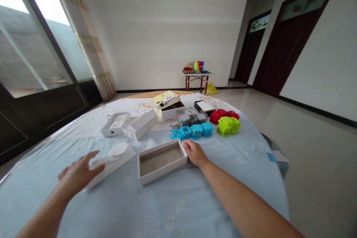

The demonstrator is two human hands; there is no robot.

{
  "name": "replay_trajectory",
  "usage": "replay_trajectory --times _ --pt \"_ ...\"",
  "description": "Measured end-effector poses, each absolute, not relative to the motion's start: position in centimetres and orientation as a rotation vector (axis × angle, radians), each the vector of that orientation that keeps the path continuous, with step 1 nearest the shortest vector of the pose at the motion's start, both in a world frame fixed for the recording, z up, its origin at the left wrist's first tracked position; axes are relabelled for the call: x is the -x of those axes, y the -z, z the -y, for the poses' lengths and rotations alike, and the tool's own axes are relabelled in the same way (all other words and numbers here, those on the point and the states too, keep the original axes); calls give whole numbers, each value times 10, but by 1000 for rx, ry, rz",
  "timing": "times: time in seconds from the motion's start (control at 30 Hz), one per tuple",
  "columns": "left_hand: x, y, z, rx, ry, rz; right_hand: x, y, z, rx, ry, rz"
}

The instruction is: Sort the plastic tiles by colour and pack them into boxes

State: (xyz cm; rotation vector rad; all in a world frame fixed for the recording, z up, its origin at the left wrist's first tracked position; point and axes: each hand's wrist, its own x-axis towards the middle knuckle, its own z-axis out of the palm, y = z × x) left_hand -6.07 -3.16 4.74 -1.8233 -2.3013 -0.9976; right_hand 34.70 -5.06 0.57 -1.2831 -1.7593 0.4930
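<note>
An oblong white box (pixel 164 175) with a bare grey-brown inside sits open side up in front of me. My right hand (pixel 195 153) has its fingers closed on the box's right end. To the left, my left hand (pixel 78 171) is spread, thumb and fingers apart, over a white moulded tray (pixel 118 161) with a round raised part. It partly hides the tray, and I cannot tell whether it touches it. Just behind the oblong box lie blue interlocking plastic pieces (pixel 192 131).
Behind are a white box with contents (pixel 115 123), a closed white box (pixel 141 124) and a carton (pixel 173 112) under a tilted yellow lid (pixel 166 99). Grey (pixel 192 119), red (pixel 223 115) and green pieces (pixel 228 125) lie right, near a black box (pixel 204 107). A light-blue cloth (pixel 117 212) covers the round table.
</note>
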Motion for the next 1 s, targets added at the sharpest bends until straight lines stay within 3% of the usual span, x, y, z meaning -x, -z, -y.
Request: replay_trajectory --times 0.1,0.3,0.5,0.63,0.83,1.0 --pt "41 -56 39 1918 753 2238 -346 -10 56 1223 -484 1809" --pt "-19 -57 41 2421 1117 2369 -349 -23 62 1180 -425 1913" --pt "-49 -38 31 2341 1435 2444 -395 -27 45 1280 -155 1437" --pt "-50 -51 23 2289 1548 2372 -432 -23 32 1350 -25 1229" --pt "-76 -82 -6 2555 1483 2285 -452 -10 5 1544 -9 1189" --pt "-86 -75 -13 2679 1236 2198 -451 -7 -13 1710 -112 1186"
